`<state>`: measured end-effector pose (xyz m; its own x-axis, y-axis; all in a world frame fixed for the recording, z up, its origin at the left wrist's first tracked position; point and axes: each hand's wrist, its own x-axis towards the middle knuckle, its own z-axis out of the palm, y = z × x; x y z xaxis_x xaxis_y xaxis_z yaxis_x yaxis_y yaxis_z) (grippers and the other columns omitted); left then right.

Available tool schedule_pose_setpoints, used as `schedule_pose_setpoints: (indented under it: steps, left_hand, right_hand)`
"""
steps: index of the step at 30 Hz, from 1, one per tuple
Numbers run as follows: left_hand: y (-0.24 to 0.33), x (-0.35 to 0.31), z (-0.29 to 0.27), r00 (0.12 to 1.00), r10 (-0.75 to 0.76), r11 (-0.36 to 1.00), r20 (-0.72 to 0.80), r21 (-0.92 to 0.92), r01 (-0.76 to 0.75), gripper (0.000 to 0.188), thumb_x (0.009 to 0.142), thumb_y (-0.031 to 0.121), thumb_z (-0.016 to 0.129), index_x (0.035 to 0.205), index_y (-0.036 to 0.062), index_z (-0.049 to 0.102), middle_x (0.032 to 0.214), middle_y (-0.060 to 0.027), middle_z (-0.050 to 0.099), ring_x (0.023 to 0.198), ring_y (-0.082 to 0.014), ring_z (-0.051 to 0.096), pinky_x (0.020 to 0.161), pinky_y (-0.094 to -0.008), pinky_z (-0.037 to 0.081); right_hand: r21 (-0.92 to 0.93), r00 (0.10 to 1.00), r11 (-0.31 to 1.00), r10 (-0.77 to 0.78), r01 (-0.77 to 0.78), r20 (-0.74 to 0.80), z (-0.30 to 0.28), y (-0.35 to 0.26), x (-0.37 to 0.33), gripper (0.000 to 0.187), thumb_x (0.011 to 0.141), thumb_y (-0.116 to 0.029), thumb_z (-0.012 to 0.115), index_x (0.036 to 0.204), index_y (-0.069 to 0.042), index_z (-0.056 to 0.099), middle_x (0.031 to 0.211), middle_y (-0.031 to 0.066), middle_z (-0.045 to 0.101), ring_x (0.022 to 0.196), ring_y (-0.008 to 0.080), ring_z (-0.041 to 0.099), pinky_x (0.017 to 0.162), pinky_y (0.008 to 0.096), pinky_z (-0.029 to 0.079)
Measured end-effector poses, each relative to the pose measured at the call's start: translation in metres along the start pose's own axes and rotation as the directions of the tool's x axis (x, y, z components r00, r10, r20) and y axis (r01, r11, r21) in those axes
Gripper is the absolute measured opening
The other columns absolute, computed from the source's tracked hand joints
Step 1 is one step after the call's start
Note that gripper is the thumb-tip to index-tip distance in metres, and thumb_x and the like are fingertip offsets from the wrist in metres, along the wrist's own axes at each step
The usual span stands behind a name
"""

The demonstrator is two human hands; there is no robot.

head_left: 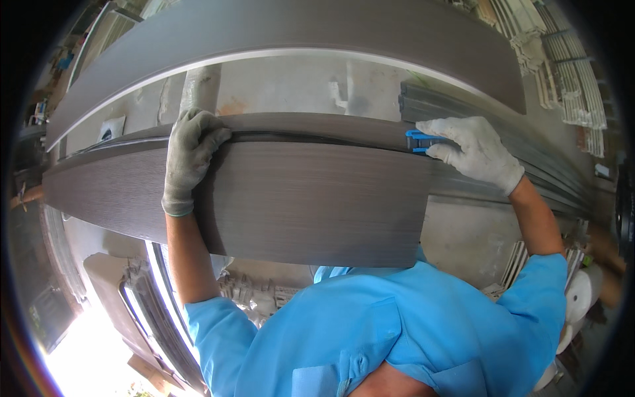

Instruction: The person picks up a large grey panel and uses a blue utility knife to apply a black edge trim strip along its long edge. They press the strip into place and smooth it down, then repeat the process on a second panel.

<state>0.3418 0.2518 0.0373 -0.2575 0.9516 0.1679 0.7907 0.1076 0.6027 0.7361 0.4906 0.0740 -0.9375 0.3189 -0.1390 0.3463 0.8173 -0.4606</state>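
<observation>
A long grey-brown wood-grain panel [317,198] lies crosswise in front of my body. A thin black strip [291,137] runs along its far part, between the broad face and a narrower far band. My left hand [190,155], in a pale work glove, is closed over the panel at this strip, with its fingers curled; what lies under the fingertips is hidden. At the panel's right end my gloved right hand [471,147] pinches a small blue-and-black tool [421,141] against the strip's end. The tool's exact kind is not clear.
Beyond lies another long grey-brown panel [331,26] with a white edge. Stacked grey metal profiles [529,165] extend to the right, past my right hand. Bundles of pale strips [569,79] stand at the far right. White rolls [582,291] sit near my right elbow.
</observation>
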Motion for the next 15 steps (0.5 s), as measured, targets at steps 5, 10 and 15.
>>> schedule_pose_setpoints:
  steps: [5, 10, 15]
  left_hand:
    - [-0.004, 0.000, 0.001, 1.000, 0.018, 1.000, -0.011, -0.025, -0.018, 0.009, 0.087, 0.007, 0.075, 0.085, 0.0017, 0.068, 0.084, -0.0086, 0.062, 0.086, -0.0263, 0.059, 0.081, -0.0387, 0.048]
    - [-0.009, 0.001, -0.002, 0.999, 0.029, 0.996, 0.028, -0.091, -0.026, 0.007, 0.090, 0.006, 0.071, 0.089, -0.0001, 0.068, 0.087, -0.0087, 0.061, 0.084, -0.0235, 0.059, 0.079, -0.0369, 0.049]
    - [-0.009, -0.003, -0.005, 0.998, 0.022, 0.993, 0.053, -0.119, -0.016, 0.008, 0.089, 0.006, 0.071, 0.092, -0.0012, 0.069, 0.089, -0.0089, 0.061, 0.090, -0.0236, 0.059, 0.084, -0.0355, 0.048]
  right_hand:
    - [-0.064, 0.968, 0.966, -0.251, 0.250, -0.001, 0.018, -0.038, 0.076, 0.030, 0.093, -0.029, 0.073, 0.120, -0.016, 0.073, 0.088, 0.0086, 0.076, 0.076, 0.0260, 0.074, 0.068, 0.0392, 0.056]
    - [-0.122, 0.928, 0.921, -0.373, 0.370, -0.005, 0.047, -0.070, 0.148, 0.027, 0.098, -0.040, 0.067, 0.118, -0.022, 0.071, 0.070, 0.0059, 0.068, 0.062, 0.0238, 0.068, 0.057, 0.0412, 0.052]
    - [-0.118, 0.925, 0.920, -0.379, 0.374, -0.017, 0.025, -0.012, 0.071, 0.029, 0.098, -0.039, 0.067, 0.124, -0.025, 0.071, 0.073, 0.0057, 0.072, 0.060, 0.0225, 0.068, 0.056, 0.0399, 0.054]
